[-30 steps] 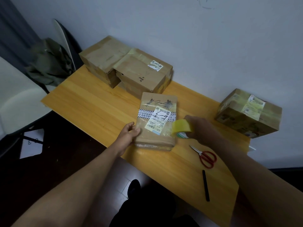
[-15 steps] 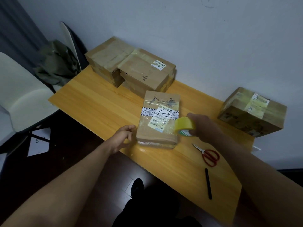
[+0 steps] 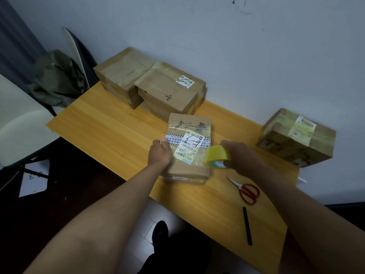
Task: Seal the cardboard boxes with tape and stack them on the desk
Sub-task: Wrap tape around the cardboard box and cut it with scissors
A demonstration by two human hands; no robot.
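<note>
Left hand (image 3: pixel 159 155) rests on flat box (image 3: pixel 188 147); right hand (image 3: pixel 240 157) grips tape roll (image 3: pixel 217 155).

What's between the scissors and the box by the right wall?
Only bare desk, as the head view shows. The scissors lie nearer the front, the box farther back; the right hand with the tape roll sits left of that stretch.
</note>
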